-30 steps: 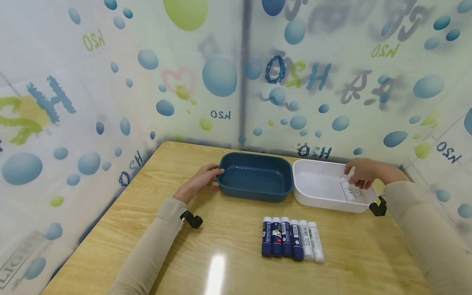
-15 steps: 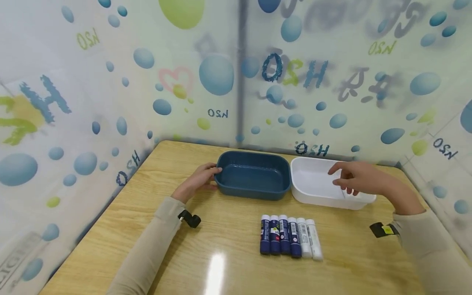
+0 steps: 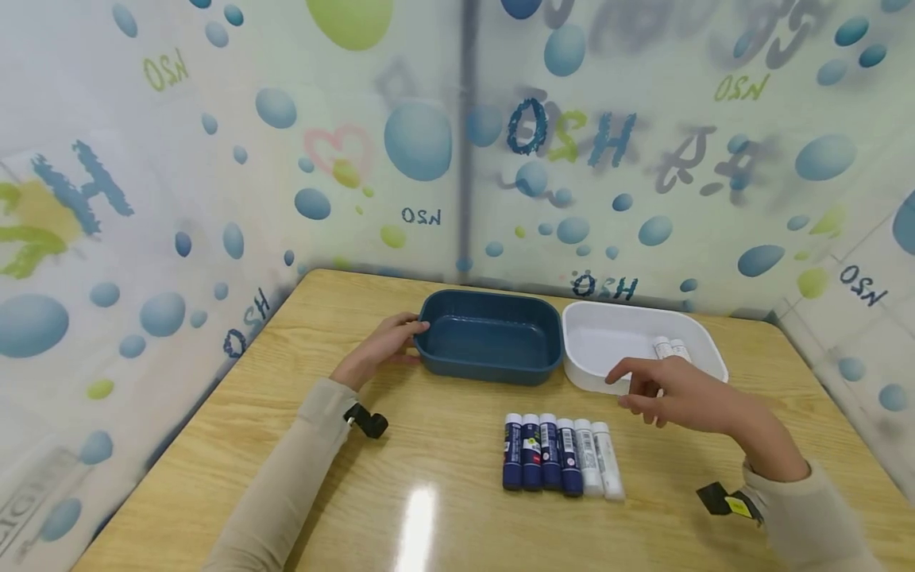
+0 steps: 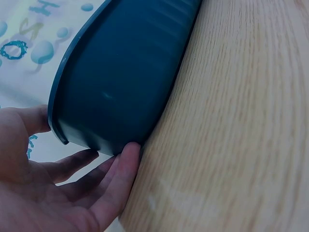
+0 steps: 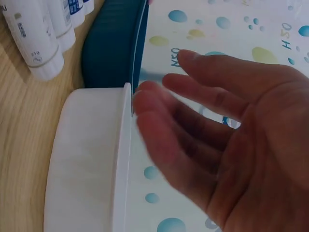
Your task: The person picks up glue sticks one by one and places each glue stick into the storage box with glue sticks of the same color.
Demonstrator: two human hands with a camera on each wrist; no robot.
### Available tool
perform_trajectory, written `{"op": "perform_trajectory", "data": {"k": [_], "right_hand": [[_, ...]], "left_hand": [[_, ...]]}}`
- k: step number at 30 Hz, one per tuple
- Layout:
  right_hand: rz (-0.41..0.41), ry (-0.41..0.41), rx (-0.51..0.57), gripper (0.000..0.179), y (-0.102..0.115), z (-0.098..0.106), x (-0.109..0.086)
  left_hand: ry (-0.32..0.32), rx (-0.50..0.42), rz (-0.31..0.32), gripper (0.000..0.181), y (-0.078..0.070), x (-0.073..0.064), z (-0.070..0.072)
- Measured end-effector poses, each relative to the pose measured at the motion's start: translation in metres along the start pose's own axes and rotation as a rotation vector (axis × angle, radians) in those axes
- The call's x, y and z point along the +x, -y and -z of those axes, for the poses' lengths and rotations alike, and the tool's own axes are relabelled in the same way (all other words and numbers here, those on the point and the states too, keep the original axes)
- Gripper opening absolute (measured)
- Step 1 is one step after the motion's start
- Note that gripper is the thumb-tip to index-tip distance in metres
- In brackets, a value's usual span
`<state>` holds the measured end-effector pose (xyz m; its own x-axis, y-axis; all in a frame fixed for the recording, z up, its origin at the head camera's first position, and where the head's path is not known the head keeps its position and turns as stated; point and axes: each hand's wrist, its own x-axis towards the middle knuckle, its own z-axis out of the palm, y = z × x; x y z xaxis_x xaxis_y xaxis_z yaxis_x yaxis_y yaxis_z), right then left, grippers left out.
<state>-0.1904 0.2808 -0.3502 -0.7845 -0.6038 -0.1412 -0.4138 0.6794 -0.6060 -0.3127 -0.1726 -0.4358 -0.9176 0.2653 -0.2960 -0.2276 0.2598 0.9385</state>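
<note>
My left hand (image 3: 382, 347) holds the left end of a dark blue bin (image 3: 493, 372). Its thumb lies at the rim and the fingers touch the outer end wall, as the left wrist view shows. My right hand (image 3: 675, 395) hovers in front of the white bin (image 3: 600, 378), fingers loosely bent with nothing between them. Two white glue sticks (image 3: 672, 348) lie inside the white bin, partly hidden by this hand. In front of the bins, a row of glue sticks lies side by side: several with dark blue bodies (image 3: 550, 453) and white caps, then two white ones (image 3: 597, 461) at the right.
Both bins stand side by side on a wooden table (image 3: 343, 508), near its back edge. Behind them rises a wall covering (image 3: 357, 262) printed with bubbles and letters. Each wrist wears a small black camera, such as the left one (image 3: 367, 420).
My right hand has come out of the white bin and moved toward me and slightly left, uncovering the two glue sticks there. The left hand stays on the dark blue bin.
</note>
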Motion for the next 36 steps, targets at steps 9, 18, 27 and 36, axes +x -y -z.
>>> {"op": "perform_trajectory", "data": {"k": [9,18,27,36], "right_hand": [[-0.043,0.11,0.104,0.039,-0.009,-0.02,0.003],[-0.127,0.175,0.189,0.043,-0.013,-0.027,0.005],[-0.129,0.222,0.204,0.049,-0.015,-0.032,0.004],[-0.119,0.248,0.214,0.049,-0.017,-0.032,0.007]], "left_hand": [[0.016,-0.012,-0.023,0.062,0.0,-0.001,0.001],[0.01,-0.012,-0.019,0.062,-0.001,-0.003,0.0],[0.014,-0.01,-0.015,0.064,-0.002,-0.003,-0.003],[-0.004,-0.016,-0.015,0.06,-0.001,-0.003,-0.002]]}}
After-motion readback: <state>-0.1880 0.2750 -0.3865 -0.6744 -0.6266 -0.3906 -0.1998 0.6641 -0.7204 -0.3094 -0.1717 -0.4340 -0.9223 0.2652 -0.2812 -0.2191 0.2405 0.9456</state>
